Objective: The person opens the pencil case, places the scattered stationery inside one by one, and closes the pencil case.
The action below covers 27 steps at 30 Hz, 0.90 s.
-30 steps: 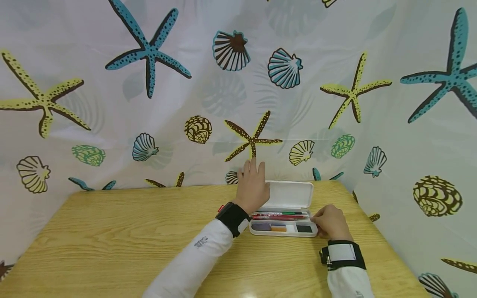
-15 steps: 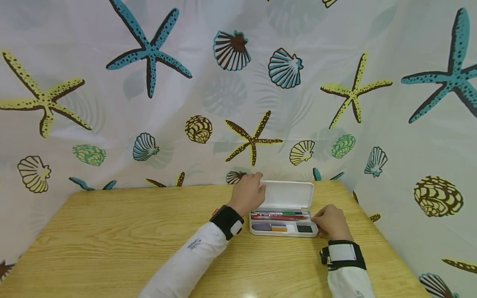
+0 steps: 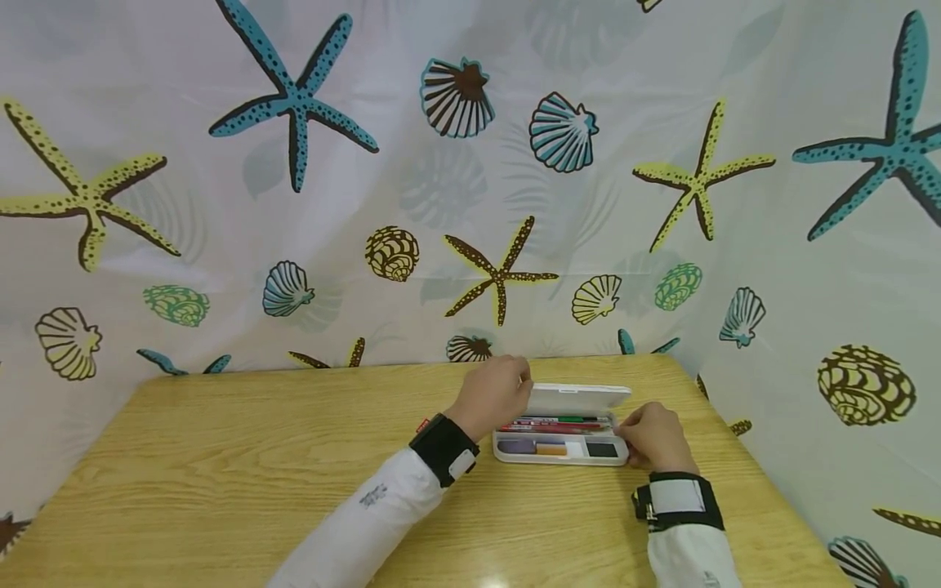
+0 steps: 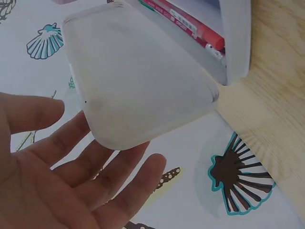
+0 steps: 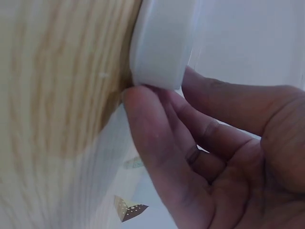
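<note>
Left hand [image 3: 491,394], fingers straight, tips the lid [image 3: 578,398] down; right hand [image 3: 651,437] pinches the case [image 3: 559,449] end, steadying it mid-frame.

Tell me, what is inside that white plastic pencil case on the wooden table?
Inside the white plastic pencil case, red and green pens lie along the back, with purple, orange and black blocks in front. The half-lowered lid hides whatever lies behind the pens.

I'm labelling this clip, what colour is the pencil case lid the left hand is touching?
White, slightly translucent: the pencil case lid shows best in the left wrist view, with the left hand behind it.
</note>
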### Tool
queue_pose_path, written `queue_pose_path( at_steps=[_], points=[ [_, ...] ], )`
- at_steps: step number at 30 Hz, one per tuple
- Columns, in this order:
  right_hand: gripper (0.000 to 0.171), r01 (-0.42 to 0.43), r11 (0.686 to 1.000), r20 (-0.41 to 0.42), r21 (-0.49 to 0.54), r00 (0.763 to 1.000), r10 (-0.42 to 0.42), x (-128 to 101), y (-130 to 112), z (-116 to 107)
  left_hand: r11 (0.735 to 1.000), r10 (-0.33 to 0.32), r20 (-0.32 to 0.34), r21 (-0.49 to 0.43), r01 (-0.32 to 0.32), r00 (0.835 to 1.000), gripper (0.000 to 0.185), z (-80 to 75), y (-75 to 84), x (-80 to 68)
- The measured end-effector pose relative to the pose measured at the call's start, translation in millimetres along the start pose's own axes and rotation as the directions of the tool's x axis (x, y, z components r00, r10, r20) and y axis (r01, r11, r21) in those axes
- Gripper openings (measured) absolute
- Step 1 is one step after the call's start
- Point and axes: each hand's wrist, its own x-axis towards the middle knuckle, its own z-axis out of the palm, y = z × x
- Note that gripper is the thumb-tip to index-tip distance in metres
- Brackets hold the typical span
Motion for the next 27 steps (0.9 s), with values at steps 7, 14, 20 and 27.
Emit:
queue_pose_path(
  at_steps=[7,14,20,27],
  points=[
    [0.02,0.034,0.999,0.032,0.017,0.999,-0.035,0,5,-4,0.998,0.057,0.191,-0.017,-0.055,0.98,0.009,5.8,4.7,-12.9],
    [0.027,0.024,0.999,0.059,0.03,0.998,-0.026,1,10,-14,0.993,0.089,0.217,0.059,-0.104,0.972,0.011,14.0,6.1,-21.7],
    [0.028,0.124,0.99,-0.069,-0.067,0.989,-0.129,-3,-2,-15,0.967,0.095,0.222,0.213,-0.143,0.97,0.025,24.3,7.7,-29.2],
    [0.042,0.307,0.936,0.067,-0.172,0.952,-0.299,-8,-30,-5,0.945,0.113,0.216,0.277,-0.171,0.97,0.033,31.7,6.8,-32.7]
  ],
)
